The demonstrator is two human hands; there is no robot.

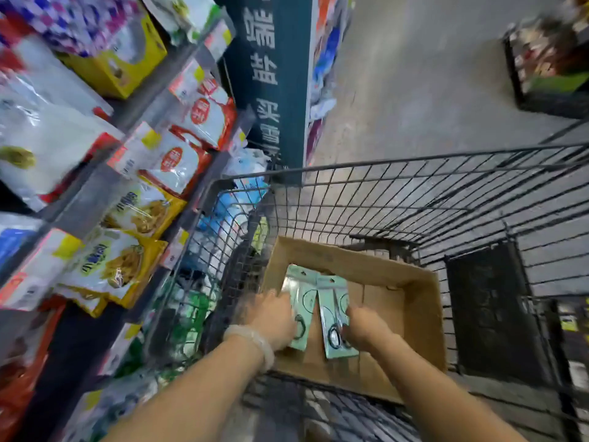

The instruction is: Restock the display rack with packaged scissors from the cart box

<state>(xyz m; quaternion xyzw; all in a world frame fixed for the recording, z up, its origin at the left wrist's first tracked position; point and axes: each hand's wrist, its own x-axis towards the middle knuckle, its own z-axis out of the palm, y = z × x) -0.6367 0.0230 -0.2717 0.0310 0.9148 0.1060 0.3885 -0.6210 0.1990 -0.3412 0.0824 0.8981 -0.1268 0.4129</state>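
An open cardboard box (pixel 411 282) sits in the wire cart (pixel 414 199). Inside it are mint-green scissor packs with black-handled scissors. My left hand (pixel 274 317) is closed on the left scissor pack (pixel 301 301) at its left edge. My right hand (pixel 366 327) grips the right scissor pack (pixel 331 314) at its lower right, near the handles. Both packs are inside the box, tilted up a little. The image is blurred by motion.
Shelves of bagged food (pixel 134 173) run along the left, close to the cart. A dark blue end panel with white characters (pixel 274 90) stands ahead. Grey floor (pixel 430 74) opens to the right, with a dark crate of goods (pixel 551 65) far right.
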